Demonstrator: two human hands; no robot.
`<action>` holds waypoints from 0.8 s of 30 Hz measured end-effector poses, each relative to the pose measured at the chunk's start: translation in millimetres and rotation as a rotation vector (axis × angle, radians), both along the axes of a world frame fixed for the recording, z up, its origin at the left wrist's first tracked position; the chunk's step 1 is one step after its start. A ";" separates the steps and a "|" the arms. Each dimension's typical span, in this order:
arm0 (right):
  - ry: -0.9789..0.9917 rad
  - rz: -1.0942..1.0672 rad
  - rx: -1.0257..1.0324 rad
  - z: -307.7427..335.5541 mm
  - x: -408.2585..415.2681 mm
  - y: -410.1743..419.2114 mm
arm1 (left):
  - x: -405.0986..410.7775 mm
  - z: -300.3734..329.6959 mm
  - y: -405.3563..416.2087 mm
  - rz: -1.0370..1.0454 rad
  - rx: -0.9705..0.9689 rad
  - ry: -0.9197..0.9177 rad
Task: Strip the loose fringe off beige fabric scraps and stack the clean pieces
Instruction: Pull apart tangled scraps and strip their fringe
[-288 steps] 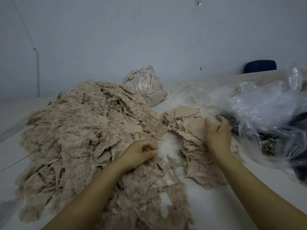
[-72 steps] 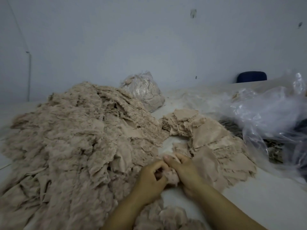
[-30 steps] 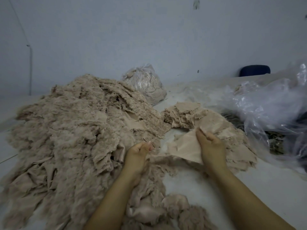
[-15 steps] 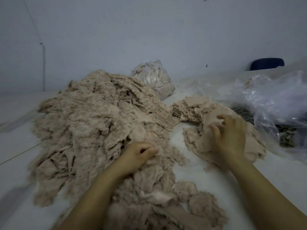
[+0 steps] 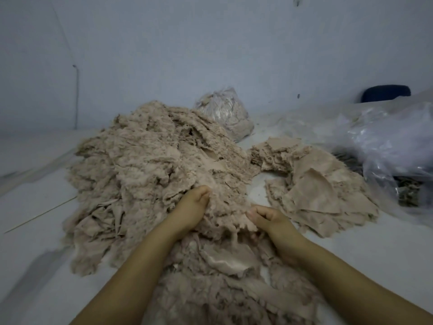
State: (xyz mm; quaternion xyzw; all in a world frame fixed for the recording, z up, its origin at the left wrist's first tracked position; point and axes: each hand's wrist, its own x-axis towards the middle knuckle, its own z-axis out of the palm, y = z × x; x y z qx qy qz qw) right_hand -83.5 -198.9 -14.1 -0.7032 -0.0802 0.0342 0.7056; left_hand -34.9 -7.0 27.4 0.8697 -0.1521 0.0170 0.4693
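Fingers of both hands, left hand [image 5: 195, 208] and right hand [image 5: 267, 216], pinch one fringed scrap [image 5: 228, 213] at frame centre, seemingly to pull it from the heap [image 5: 150, 165].

the big pile of scraps [image 5: 150, 165] is beige all over, a dusty pinkish tan, with darker brown shadows in its folds. the fuzzy fringe [image 5: 225, 207] at its near edge is the same beige, a bit paler. the stack of clean pieces [image 5: 321, 184] is a smooth, plain beige with no pattern. the bench [image 5: 351, 242] is pale grey-white, and the wall [image 5: 210, 43] is a cool blue-grey with a few small dark spots. the small bag [image 5: 222, 113] at the back is clear and shiny, with beige showing through. the large plastic bag [image 5: 393, 141] is see-through with white glints, and dark stuff shows inside. the chair back [image 5: 385, 93] is dark blue.
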 end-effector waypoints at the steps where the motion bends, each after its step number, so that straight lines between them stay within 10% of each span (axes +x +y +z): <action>1: 0.047 0.003 0.087 0.6 -1.0 -0.8 | -0.8 1.8 -0.7 -0.035 -0.019 0.043; 6: 0.191 -0.041 0.142 7.0 -5.6 -6.4 | 1.0 -1.7 7.5 -0.188 0.258 -0.048; 13: 0.144 -0.144 -0.079 -2.1 -21.1 -22.5 | 10.8 13.0 12.6 0.232 -0.415 0.058; 18: -0.099 -0.139 -0.389 6.0 -21.3 -19.8 | -0.1 19.6 0.9 0.034 -0.321 0.098; 24: -0.097 -0.163 -0.007 32.6 -1.0 11.4 | -13.0 25.8 -25.2 -0.278 -0.246 0.160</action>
